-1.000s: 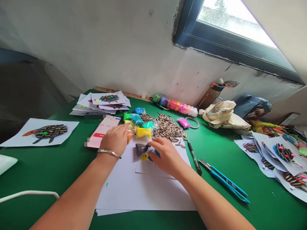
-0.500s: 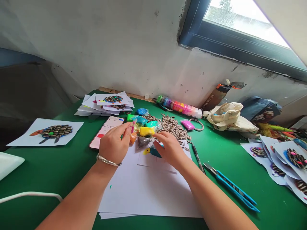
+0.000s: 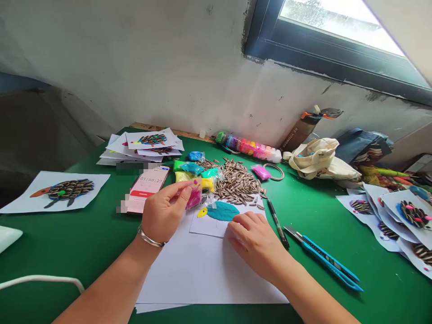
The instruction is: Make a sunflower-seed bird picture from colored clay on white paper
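My left hand (image 3: 165, 209) pinches a small clear packet of magenta clay (image 3: 194, 197) between thumb and fingertips. Below it lies a small white card (image 3: 205, 228) bearing a flat blue clay body (image 3: 222, 210) and a yellow clay head (image 3: 202, 212) with a dark eye. The fingers of my right hand (image 3: 254, 238) rest loosely bent on the card's right part, beside the blue clay, holding nothing that I can see; they cover that corner. Larger white sheets (image 3: 202, 274) lie under the card.
Behind the card are sunflower seeds (image 3: 236, 180) and clay packets (image 3: 191, 168). A phone (image 3: 145, 184) lies left; a pen (image 3: 278, 225) and blue utility knife (image 3: 324, 258) right. Finished seed pictures (image 3: 69, 191) lie around. A bottle (image 3: 300, 130) and cloth bag (image 3: 319, 159) stand near the wall.
My right hand has moved from the clay packets down onto the card, uncovering more of the blue clay. The magenta packet in my left hand now shows more fully, slightly lower.
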{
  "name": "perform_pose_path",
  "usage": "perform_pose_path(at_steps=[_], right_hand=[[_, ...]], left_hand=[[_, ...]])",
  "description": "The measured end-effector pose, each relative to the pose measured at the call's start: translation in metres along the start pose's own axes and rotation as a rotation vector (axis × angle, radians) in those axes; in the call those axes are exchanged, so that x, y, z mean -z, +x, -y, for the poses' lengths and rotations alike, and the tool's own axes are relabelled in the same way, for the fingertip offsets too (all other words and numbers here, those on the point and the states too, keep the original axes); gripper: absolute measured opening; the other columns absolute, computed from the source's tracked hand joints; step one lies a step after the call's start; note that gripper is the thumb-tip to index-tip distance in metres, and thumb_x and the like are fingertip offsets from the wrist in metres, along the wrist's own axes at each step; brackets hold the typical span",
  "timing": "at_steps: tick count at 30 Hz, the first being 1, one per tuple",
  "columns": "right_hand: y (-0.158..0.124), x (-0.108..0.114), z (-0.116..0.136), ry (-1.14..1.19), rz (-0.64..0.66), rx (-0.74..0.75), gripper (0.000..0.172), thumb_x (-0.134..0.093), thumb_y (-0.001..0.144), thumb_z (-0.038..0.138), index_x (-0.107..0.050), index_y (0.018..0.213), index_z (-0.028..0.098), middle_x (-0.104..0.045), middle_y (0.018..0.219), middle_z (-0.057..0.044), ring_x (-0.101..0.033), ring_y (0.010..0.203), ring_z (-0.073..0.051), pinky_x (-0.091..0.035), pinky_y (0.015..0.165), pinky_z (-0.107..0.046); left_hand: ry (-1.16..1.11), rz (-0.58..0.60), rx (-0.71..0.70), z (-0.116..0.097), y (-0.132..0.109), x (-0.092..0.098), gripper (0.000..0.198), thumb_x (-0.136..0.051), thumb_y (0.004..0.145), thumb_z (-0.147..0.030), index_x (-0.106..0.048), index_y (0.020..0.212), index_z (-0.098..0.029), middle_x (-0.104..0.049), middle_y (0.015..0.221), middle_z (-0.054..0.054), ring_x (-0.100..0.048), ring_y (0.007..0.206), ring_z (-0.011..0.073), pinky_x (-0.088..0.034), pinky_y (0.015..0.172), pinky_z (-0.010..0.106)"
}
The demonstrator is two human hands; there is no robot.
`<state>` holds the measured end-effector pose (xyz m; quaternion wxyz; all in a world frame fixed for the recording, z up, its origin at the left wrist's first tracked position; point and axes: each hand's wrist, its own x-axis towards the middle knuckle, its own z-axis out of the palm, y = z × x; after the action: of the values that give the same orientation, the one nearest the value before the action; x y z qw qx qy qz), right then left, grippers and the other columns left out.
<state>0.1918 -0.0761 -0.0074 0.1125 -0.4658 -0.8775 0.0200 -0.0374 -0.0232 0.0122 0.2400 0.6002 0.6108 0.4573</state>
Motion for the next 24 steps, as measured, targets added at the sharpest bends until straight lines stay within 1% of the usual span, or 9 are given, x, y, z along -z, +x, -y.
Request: perform_pose_path(at_steps=[2,5,9,14,18,19,21,22,24], right_hand=[[0.001,-0.004,-0.003,-0.034,-0.005,0.027,0.012,-0.055,0.084,0.009,-0.059,0.087,0.02,-0.062,0.085,-0.005,-0.051,0.081,-0.019,-0.034,0.071,-0.034],[0.002,-0.013,-0.005,-0.091,-0.032,0.083,0.016,-0.05,0.085,0.006,-0.058,0.08,0.019,-0.061,0.079,-0.004,-0.049,0.074,-0.017,-0.032,0.069,-0.033],[0.0,-0.018,-0.006,-0.116,-0.039,0.123,0.019,-0.048,0.084,0.002,-0.055,0.074,0.017,-0.059,0.077,-0.004,-0.046,0.07,-0.016,-0.031,0.067,-0.033],[-0.01,-0.009,-0.005,-0.069,0.029,0.113,0.017,-0.05,0.081,0.003,-0.052,0.073,0.017,-0.056,0.076,-0.004,-0.044,0.07,-0.016,-0.031,0.068,-0.033],[-0.017,0.009,0.001,0.021,0.109,0.072,0.017,-0.052,0.082,0.006,-0.051,0.071,0.018,-0.056,0.075,-0.003,-0.045,0.071,-0.016,-0.034,0.072,-0.033],[-0.017,0.014,0.002,0.068,0.115,0.056,0.016,-0.052,0.084,0.008,-0.052,0.072,0.018,-0.057,0.078,-0.003,-0.046,0.074,-0.016,-0.035,0.073,-0.033],[-0.014,0.025,0.003,0.172,0.081,0.008,0.006,-0.055,0.086,0.014,-0.058,0.083,0.019,-0.061,0.094,-0.004,-0.05,0.084,-0.018,-0.037,0.078,-0.034],[-0.011,0.029,0.002,0.216,0.044,-0.008,0.007,-0.055,0.087,0.017,-0.059,0.091,0.02,-0.061,0.1,-0.005,-0.051,0.089,-0.019,-0.038,0.08,-0.035],[-0.001,0.034,-0.004,0.306,-0.041,-0.047,0.015,-0.051,0.09,0.018,-0.06,0.102,0.022,-0.061,0.104,-0.005,-0.053,0.092,-0.019,-0.04,0.081,-0.033]], left_hand=[[-0.068,0.04,0.033,0.0,0.0,-0.002,0.026,-0.059,0.082,-0.039,-0.073,0.099,-0.024,-0.076,0.091,-0.001,-0.071,0.083,0.0189,-0.059,0.07,0.027],[-0.129,0.102,0.059,0.003,0.0,-0.008,0.027,-0.059,0.082,-0.04,-0.074,0.098,-0.023,-0.075,0.099,0.002,-0.069,0.092,0.0211,-0.059,0.076,0.03],[-0.069,0.113,0.064,0.01,0.003,-0.014,0.031,-0.059,0.081,-0.043,-0.074,0.097,-0.021,-0.075,0.099,0.004,-0.068,0.096,0.024,-0.057,0.083,0.036],[-0.099,0.118,0.11,0.011,0.007,-0.016,0.032,-0.059,0.079,-0.042,-0.074,0.095,-0.018,-0.076,0.096,0.006,-0.068,0.096,0.0253,-0.058,0.08,0.035],[-0.129,0.109,0.138,0.008,0.006,-0.014,0.034,-0.06,0.079,-0.043,-0.073,0.095,-0.017,-0.076,0.096,0.007,-0.068,0.097,0.0269,-0.058,0.081,0.038],[-0.144,0.107,0.145,0.007,0.005,-0.013,0.035,-0.06,0.079,-0.044,-0.073,0.096,-0.017,-0.075,0.097,0.007,-0.068,0.097,0.0268,-0.058,0.081,0.037],[-0.192,0.104,0.149,0.004,0.002,-0.011,0.034,-0.062,0.079,-0.044,-0.073,0.097,-0.018,-0.075,0.098,0.006,-0.068,0.097,0.0259,-0.058,0.081,0.035],[-0.218,0.103,0.142,0.002,0.001,-0.011,0.033,-0.062,0.079,-0.044,-0.073,0.097,-0.018,-0.075,0.099,0.006,-0.068,0.097,0.0253,-0.058,0.08,0.034],[-0.25,0.108,0.109,-0.003,-0.003,-0.01,0.03,-0.064,0.078,-0.042,-0.074,0.096,-0.019,-0.075,0.101,0.005,-0.068,0.097,0.024,-0.058,0.08,0.032]])
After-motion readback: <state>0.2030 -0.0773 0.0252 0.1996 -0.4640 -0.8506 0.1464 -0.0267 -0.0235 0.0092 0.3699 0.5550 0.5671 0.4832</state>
